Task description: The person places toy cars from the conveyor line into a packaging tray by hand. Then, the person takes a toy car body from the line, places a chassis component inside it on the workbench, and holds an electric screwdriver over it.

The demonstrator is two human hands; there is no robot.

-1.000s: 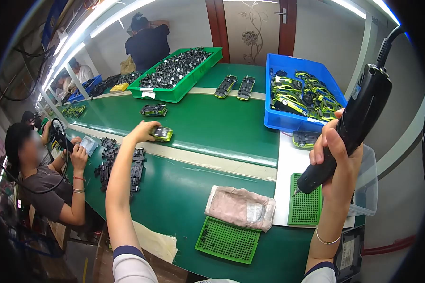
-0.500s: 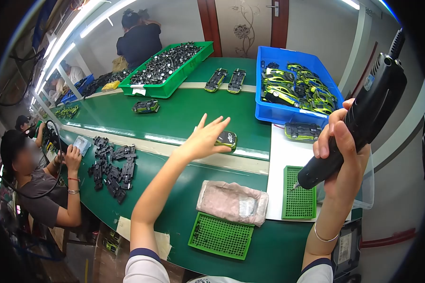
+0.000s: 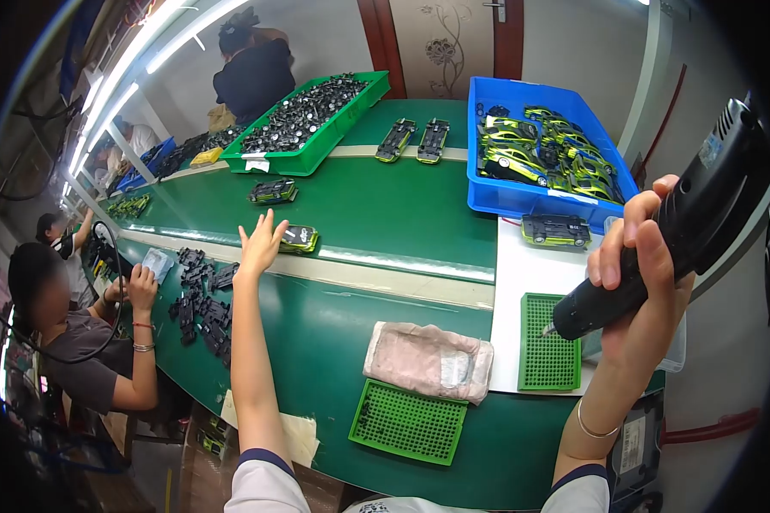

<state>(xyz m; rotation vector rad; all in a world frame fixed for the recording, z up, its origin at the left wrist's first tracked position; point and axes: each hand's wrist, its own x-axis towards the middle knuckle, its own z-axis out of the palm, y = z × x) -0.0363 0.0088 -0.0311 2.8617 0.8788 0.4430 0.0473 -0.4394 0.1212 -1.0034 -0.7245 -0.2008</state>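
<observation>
My left hand (image 3: 260,248) reaches over the far side of the bench, fingers spread. Right beside it lies a small toy car (image 3: 299,239), black on top with yellow-green edges; whether the hand touches it I cannot tell. In my right hand (image 3: 637,274) is a black electric screwdriver (image 3: 693,209), gripped round its body, its bit pointing down-left over a green perforated tray (image 3: 535,363). Another toy car (image 3: 273,191), dark side up, sits just beyond my left hand. A further car (image 3: 556,230) lies on the white sheet below the blue bin.
A blue bin (image 3: 479,198) holds yellow-green car bodies; a green bin (image 3: 316,158) holds black parts. Two cars (image 3: 396,140) lie between them. Nearer are a pink cloth pad (image 3: 402,350), a second green tray (image 3: 408,423) and black chassis (image 3: 205,308). A co-worker (image 3: 85,342) sits at left.
My left hand has moved left, and the toy car beside it now lies farther left too. My right hand, still gripping the screwdriver, has shifted slightly right in view.
</observation>
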